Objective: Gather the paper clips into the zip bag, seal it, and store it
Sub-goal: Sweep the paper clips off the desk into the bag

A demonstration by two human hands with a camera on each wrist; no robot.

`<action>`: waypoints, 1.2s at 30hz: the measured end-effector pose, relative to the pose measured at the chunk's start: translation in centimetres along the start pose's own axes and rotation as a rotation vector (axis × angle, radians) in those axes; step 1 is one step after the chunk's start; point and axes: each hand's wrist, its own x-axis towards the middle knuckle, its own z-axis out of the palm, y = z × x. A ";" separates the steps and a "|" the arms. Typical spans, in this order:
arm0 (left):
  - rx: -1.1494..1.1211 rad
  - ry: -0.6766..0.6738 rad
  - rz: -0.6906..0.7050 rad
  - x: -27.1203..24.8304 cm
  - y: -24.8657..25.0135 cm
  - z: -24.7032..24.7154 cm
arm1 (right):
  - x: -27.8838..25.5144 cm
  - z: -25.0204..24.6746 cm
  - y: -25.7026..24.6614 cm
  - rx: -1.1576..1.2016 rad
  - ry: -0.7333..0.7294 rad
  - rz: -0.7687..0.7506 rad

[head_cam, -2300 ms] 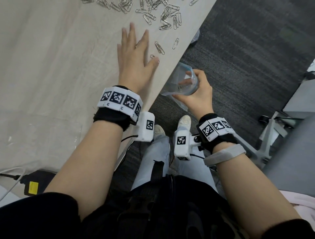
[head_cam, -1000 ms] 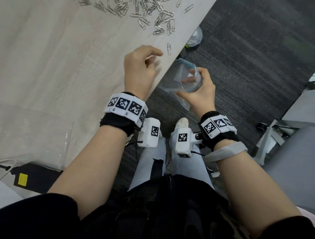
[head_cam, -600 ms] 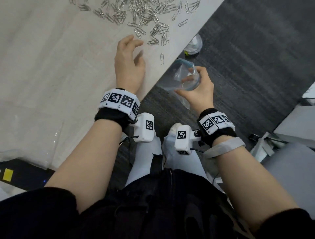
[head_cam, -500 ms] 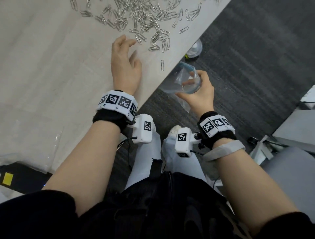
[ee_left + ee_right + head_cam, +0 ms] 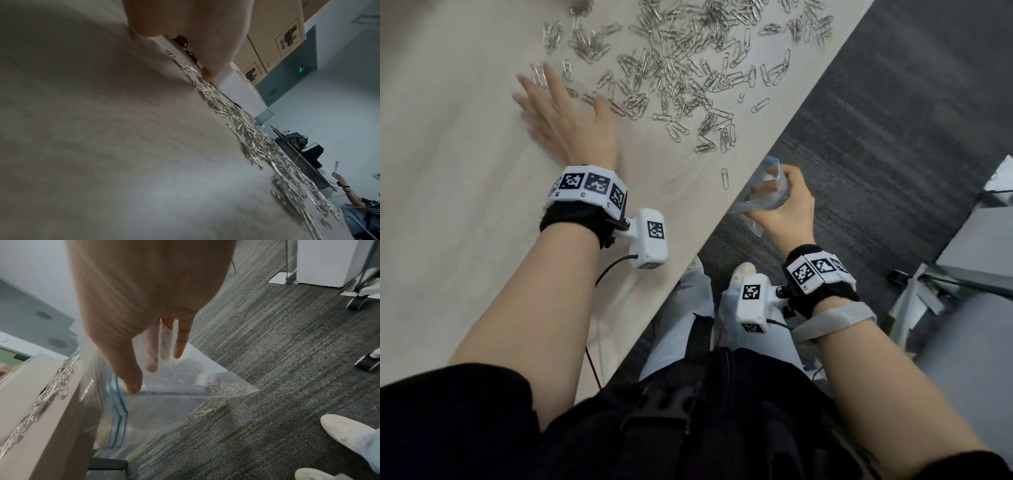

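Paper clips lie scattered on the beige table, and the zip bag waits just below the table edge.

The left hand rests flat on the table with its fingers spread and straight, the fingertips touching the near side of the clip pile. 1 clip lies alone near the table edge. Beside that edge, over the grey carpet, the right hand grips the mouth of the clear bag and holds it open; some clips already sit in its lower corner.
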 end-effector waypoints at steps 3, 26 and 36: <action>0.018 -0.005 0.030 1.3 -0.1 -0.1 | -0.1 0.5 0.1 0.014 0.017 0.022; 0.059 -0.056 0.310 2.1 2.0 1.1 | -0.2 1.1 0.7 0.040 0.036 0.028; 0.160 -0.223 0.368 4.7 3.3 1.6 | -0.2 1.6 0.7 0.047 0.041 0.025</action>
